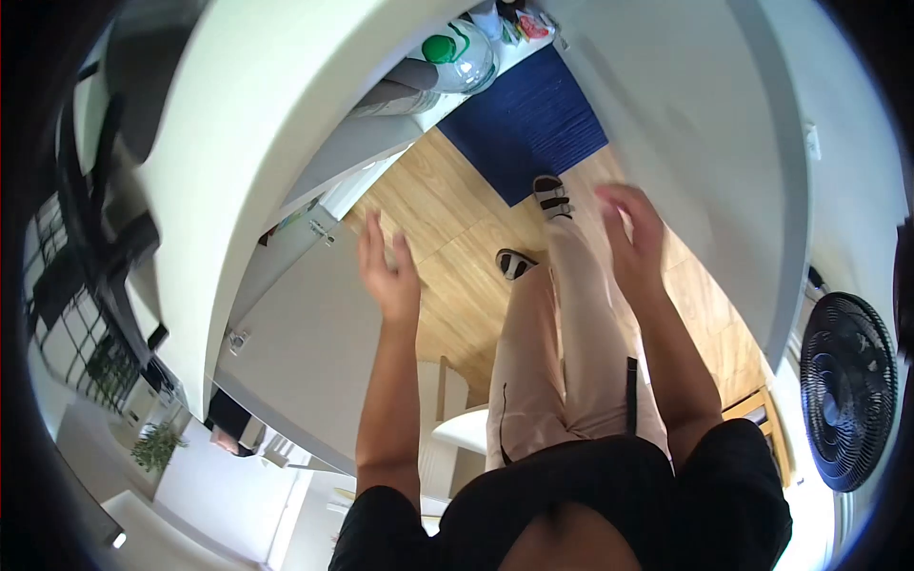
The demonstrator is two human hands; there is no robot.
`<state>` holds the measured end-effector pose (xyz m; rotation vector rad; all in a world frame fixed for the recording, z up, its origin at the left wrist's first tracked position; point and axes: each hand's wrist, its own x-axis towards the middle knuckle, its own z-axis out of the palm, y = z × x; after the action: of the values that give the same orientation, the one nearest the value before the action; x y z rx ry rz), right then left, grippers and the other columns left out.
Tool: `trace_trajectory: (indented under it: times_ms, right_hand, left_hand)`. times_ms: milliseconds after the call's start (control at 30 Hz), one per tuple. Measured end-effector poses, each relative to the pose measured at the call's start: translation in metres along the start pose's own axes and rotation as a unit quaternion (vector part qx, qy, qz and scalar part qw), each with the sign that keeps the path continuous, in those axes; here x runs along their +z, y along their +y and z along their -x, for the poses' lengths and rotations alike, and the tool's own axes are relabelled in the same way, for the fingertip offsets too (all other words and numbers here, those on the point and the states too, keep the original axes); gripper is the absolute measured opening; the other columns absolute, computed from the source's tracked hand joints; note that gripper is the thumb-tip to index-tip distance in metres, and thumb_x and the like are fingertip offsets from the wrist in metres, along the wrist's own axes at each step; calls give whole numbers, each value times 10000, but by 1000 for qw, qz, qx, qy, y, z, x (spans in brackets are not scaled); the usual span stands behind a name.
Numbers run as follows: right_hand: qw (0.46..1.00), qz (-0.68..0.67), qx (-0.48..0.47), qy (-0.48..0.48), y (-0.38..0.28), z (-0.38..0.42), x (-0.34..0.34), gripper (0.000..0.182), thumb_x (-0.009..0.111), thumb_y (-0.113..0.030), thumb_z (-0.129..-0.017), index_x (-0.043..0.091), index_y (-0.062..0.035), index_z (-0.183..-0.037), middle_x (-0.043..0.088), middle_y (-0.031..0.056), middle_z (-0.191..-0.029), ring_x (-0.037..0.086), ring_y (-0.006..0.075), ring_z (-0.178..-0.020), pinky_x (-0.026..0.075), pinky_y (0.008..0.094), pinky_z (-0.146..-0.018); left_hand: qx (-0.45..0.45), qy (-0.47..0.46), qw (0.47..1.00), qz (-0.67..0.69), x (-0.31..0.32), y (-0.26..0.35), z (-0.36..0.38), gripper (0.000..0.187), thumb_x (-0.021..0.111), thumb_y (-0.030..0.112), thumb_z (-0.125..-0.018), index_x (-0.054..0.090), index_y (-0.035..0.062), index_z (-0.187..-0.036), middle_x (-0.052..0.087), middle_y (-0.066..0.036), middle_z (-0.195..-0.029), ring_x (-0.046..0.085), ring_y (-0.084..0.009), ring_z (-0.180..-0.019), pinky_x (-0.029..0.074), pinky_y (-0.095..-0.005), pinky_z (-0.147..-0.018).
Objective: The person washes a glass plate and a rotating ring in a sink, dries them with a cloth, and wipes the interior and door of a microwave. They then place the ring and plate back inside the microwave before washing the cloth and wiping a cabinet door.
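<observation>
Both of my hands are raised in front of me above the wooden floor (457, 285). My left hand (388, 271) has its fingers apart and holds nothing; it is near an open cabinet door (309, 333). My right hand (636, 233), slightly blurred, is also empty, with thumb and fingers apart, beside the other open door (685, 143). Neither hand touches anything. Between the doors, a large clear bottle (468, 67) with a green cap and handle stands on a cabinet shelf, near several small packets (533, 27).
A dark blue mat (528, 124) lies on the floor before the cabinet, near my sandalled feet. A black fan (847, 390) stands at the right. The white countertop (238, 162) curves above the shelves. A black rack (86, 276) is at the far left.
</observation>
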<state>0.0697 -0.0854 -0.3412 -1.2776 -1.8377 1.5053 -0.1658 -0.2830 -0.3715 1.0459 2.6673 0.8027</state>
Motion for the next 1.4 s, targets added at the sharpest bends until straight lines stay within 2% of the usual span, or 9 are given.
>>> trace_trajectory:
  times_ms: [133,267,300,367,533,733,1200,1267,1400]
  right_hand:
    - [914,305,-206,169,-90,34,-102,367,595,2,-757,544,20,-1120,534,203,-1151,492,356,-1084,354,416,-954]
    - [895,429,-4,121,-51,41,-175,582,681,-226,-775,435,55,-1222,558,238,-1135,544,359,-1038,401,396,-909]
    - [894,432,-19,115,-57,41,-176,582,681,-226,-775,435,55,-1222,558,238,-1135,544,359,-1038,401,396,-909]
    - [899,417,119,66,-67,45,-171,552,644,-237,-779,440,48,-1205,612,256,-989,600,377,-908,456,398,-821]
    - [893,447,51,-14,-67,62,-152,473,555,-124,-766,447,25,-1202,607,277,-874,605,391,-846,478,394,-750]
    - [976,64,157,-140,-90,69,-60,550,633,-170,-790,409,-11,-1266,615,145,-1009,630,189,-826,519,299,-626]
    - [968,-154,169,-107,-135,4,134,763,607,-459,-821,223,-37,-1329,430,184,-1188,560,251,-923,565,341,-611]
    - [964,-153,186,-114,-119,-14,150,679,610,-441,-824,355,-34,-1303,501,146,-1156,561,242,-932,550,359,-629]
    - [978,34,-63,-197,-109,-43,185,313,605,-300,-839,648,-19,-969,668,102,-872,616,198,-817,493,331,-679]
  left_hand:
    - [-67,93,926,-360,-140,-94,134,554,596,206,-822,408,-10,-1296,417,-202,-1328,367,-366,-1234,261,-464,-1040]
    - [-390,184,719,-545,-290,-134,207,716,593,426,-832,363,-37,-1326,420,-210,-1324,394,-360,-1212,299,-440,-1014]
    - [-404,187,714,-540,-309,-169,237,716,593,426,-832,363,-37,-1326,420,-210,-1324,394,-360,-1212,299,-440,-1014]
    - [-569,88,816,53,-329,-241,300,721,607,462,-821,405,-35,-1302,457,-179,-1295,439,-302,-1172,327,-401,-988]
    - [-571,7,813,116,-293,-183,288,620,595,401,-840,446,-17,-1273,483,-151,-1264,467,-253,-1131,367,-374,-946]
    - [-540,-10,763,355,-238,-112,249,573,496,422,-877,407,10,-1265,497,-124,-1208,533,-255,-1040,444,-374,-857]
    - [-361,41,691,625,-135,-20,39,787,490,513,-879,143,49,-1411,324,-208,-1373,445,-282,-1165,437,-417,-912]
    - [-350,31,682,641,-118,-27,20,811,554,417,-878,98,25,-1420,354,-198,-1358,454,-280,-1156,429,-417,-926]
    - [-349,34,685,638,-90,-21,-25,851,627,260,-854,51,-54,-1396,412,-174,-1310,468,-261,-1145,436,-385,-921]
